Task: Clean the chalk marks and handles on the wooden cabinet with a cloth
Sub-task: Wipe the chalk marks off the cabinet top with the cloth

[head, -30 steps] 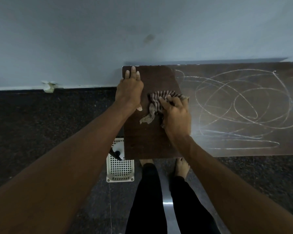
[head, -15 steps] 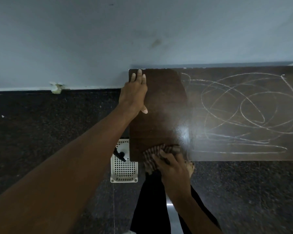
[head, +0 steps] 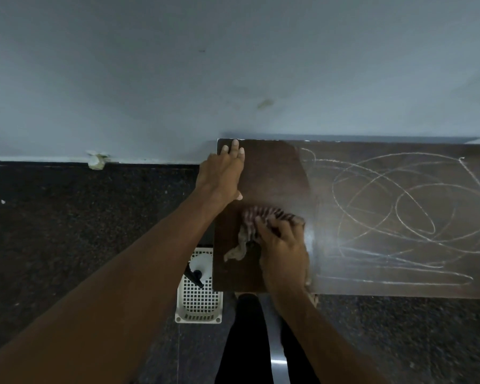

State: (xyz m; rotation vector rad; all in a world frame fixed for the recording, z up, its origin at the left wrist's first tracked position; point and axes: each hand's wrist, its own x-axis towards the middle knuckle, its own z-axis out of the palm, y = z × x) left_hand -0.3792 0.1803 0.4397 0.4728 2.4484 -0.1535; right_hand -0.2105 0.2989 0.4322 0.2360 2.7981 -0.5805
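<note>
I look down on the dark wooden cabinet top (head: 275, 167). White chalk marks (head: 410, 212) loop across its middle and right part; the left strip is wiped dark. My right hand (head: 284, 250) presses a striped cloth (head: 257, 225) onto the top at the edge of the wiped strip, blurred by motion. One end of the cloth trails toward the near left. My left hand (head: 222, 173) lies flat on the far left corner of the top, fingers together. No handles are visible from above.
A white perforated plastic basket (head: 198, 297) holding a spray bottle stands on the dark speckled floor (head: 67, 231) just left of the cabinet. The grey wall (head: 233, 65) runs behind it. My black-trousered legs (head: 244, 342) stand against the near edge.
My right hand and the cloth went from the middle of the top down to its near edge, then back up toward the middle. My left hand stayed on the far left corner.
</note>
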